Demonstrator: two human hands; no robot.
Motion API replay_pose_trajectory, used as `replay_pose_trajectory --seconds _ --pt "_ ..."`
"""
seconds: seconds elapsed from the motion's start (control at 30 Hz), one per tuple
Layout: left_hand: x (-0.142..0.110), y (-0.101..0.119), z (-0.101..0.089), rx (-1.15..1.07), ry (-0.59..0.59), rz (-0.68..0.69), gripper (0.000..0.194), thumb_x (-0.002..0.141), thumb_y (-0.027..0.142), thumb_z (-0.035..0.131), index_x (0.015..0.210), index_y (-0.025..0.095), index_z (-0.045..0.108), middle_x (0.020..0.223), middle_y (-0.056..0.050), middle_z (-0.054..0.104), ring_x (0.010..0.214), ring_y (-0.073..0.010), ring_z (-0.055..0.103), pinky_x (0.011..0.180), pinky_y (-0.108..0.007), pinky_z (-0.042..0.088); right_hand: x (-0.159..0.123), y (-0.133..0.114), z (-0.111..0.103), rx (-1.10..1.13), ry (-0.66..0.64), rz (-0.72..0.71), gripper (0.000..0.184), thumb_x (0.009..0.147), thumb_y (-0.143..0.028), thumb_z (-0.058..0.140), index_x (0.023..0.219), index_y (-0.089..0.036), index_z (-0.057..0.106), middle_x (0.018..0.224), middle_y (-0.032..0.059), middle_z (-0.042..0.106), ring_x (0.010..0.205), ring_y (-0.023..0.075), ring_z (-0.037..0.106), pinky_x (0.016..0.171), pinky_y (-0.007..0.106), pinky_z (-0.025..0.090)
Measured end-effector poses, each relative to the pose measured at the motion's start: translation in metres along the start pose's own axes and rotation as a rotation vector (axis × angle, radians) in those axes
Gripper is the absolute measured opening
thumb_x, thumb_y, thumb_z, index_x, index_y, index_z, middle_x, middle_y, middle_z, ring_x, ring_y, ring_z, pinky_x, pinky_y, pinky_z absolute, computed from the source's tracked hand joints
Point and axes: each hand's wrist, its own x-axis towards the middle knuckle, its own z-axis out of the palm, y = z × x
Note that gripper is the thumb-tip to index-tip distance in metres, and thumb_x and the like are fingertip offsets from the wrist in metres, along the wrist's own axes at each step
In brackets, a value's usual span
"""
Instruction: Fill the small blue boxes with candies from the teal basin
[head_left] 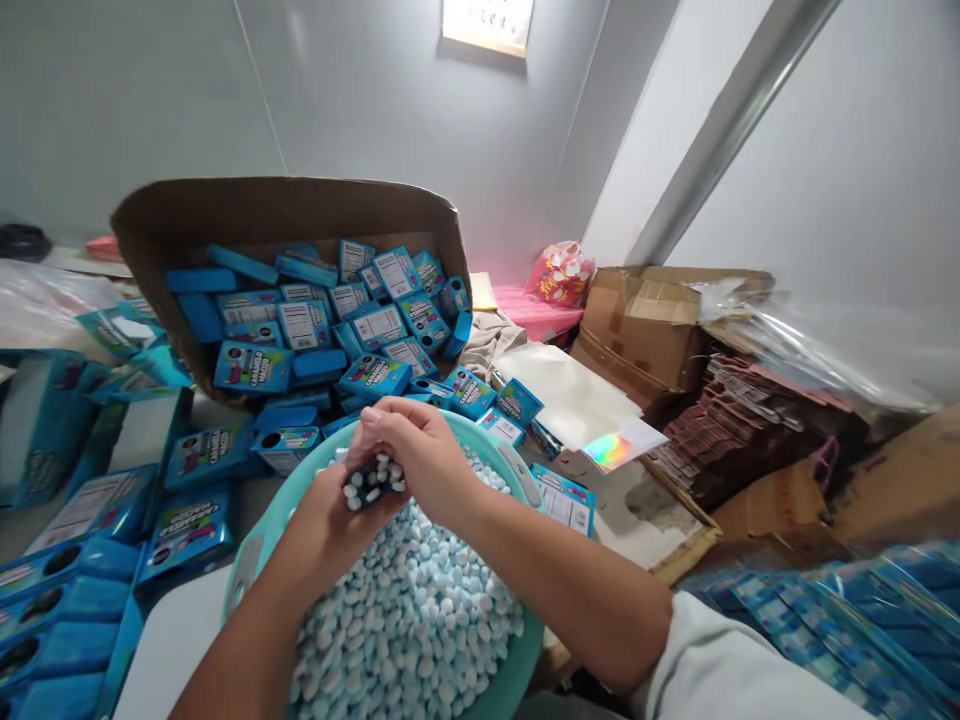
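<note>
Over a teal basin heaped with small white and pale blue candies, my two hands meet. My left hand curls around a small, dark-looking open pack with white candies in its mouth. From above and the right, my right hand closes over the same pack, fingers bent and pressed near its edge. Most of the pack is hidden by the hands, so its outside does not show. Just beyond the hands lie blue printed candy boxes.
A large cardboard carton on its side spills blue boxes. More blue boxes crowd the left. On the right are white sheets, a brown carton, stacked flat cardboard and plastic-wrapped blue packs.
</note>
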Motion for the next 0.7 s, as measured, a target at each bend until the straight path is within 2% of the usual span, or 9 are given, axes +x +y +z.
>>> replay_pose_trajectory --seconds 0.07,0.17,0.23,0.33,0.4,0.47,0.57,0.63,0.7 --pt "-0.002 0.003 0.001 -0.044 -0.006 0.027 0.034 0.084 0.042 0.068 0.108 0.018 0.069 0.110 -0.007 0.074 0.106 -0.0323 0.068 0.083 -0.036 0.057 -0.001 -0.001 -0.001 -0.018 -0.031 0.011 0.030 0.080 -0.046 0.074 0.066 -0.021 0.065 0.070 0.0006 0.063 0.067 0.0177 0.061 0.073 0.028 0.051" --pt "-0.003 0.006 0.003 -0.060 0.061 0.019 0.039 0.081 0.035 0.071 0.117 0.020 0.068 0.121 -0.007 0.072 0.115 -0.0320 0.066 0.093 -0.039 0.056 -0.004 -0.003 -0.002 -0.068 -0.106 0.001 0.030 0.085 -0.048 0.072 0.071 -0.021 0.067 0.074 0.0017 0.066 0.075 0.0198 0.065 0.080 0.030 0.052" --pt "-0.003 0.007 0.003 -0.052 0.076 0.000 0.037 0.079 0.030 0.071 0.114 0.021 0.068 0.117 -0.007 0.073 0.114 -0.0320 0.067 0.091 -0.039 0.057 -0.005 -0.004 -0.003 -0.120 -0.158 -0.024 0.030 0.088 -0.049 0.070 0.076 -0.021 0.069 0.080 0.0033 0.069 0.084 0.0211 0.067 0.085 0.030 0.052" --pt "-0.003 0.005 0.003 -0.106 0.026 -0.033 0.027 0.077 0.025 0.071 0.103 0.023 0.070 0.106 -0.004 0.076 0.107 -0.0312 0.070 0.085 -0.039 0.059 -0.008 -0.004 -0.003 -0.149 -0.228 -0.018 0.035 0.096 -0.055 0.064 0.098 -0.021 0.073 0.099 0.0060 0.073 0.102 0.0239 0.068 0.094 0.034 0.051" --pt "-0.003 0.003 0.004 -0.134 0.031 -0.068 0.025 0.074 0.023 0.071 0.099 0.023 0.070 0.101 -0.003 0.077 0.102 -0.0305 0.072 0.083 -0.038 0.059 -0.010 -0.004 -0.004 -0.186 -0.284 -0.011 0.041 0.102 -0.059 0.056 0.118 -0.025 0.070 0.115 0.0063 0.073 0.118 0.0245 0.064 0.103 0.036 0.047" --pt "-0.003 0.000 0.005 -0.120 0.067 -0.113 0.027 0.071 0.024 0.071 0.098 0.021 0.070 0.098 -0.004 0.077 0.099 -0.0311 0.073 0.080 -0.038 0.059 -0.012 -0.005 -0.006 -0.231 -0.329 -0.041 0.044 0.107 -0.060 0.047 0.130 -0.027 0.066 0.129 0.0057 0.068 0.130 0.0236 0.057 0.111 0.037 0.041" --pt "-0.005 0.001 0.006 -0.102 0.127 -0.179 0.040 0.070 0.026 0.071 0.110 0.019 0.071 0.107 -0.006 0.077 0.106 -0.0327 0.071 0.085 -0.040 0.058 -0.015 -0.011 -0.013 -0.360 -0.255 -0.147 0.037 0.110 -0.051 0.043 0.130 -0.029 0.065 0.139 0.0038 0.062 0.136 0.0216 0.052 0.115 0.037 0.038" --pt "-0.007 0.004 0.004 -0.113 0.133 -0.177 0.052 0.072 0.028 0.070 0.123 0.019 0.069 0.120 -0.008 0.075 0.113 -0.0330 0.069 0.092 -0.041 0.057 -0.017 -0.017 -0.020 -0.600 -0.162 -0.217 0.027 0.107 -0.040 0.052 0.126 -0.028 0.067 0.135 0.0048 0.062 0.130 0.0221 0.054 0.109 0.036 0.043" --pt "-0.008 0.007 0.002 -0.106 0.117 -0.175 0.057 0.073 0.029 0.069 0.129 0.019 0.067 0.130 -0.008 0.071 0.117 -0.0335 0.067 0.094 -0.042 0.056 -0.020 -0.022 -0.027 -0.902 -0.104 -0.259 0.018 0.101 -0.028 0.061 0.116 -0.025 0.071 0.122 0.0067 0.064 0.118 0.0238 0.059 0.099 0.037 0.047"
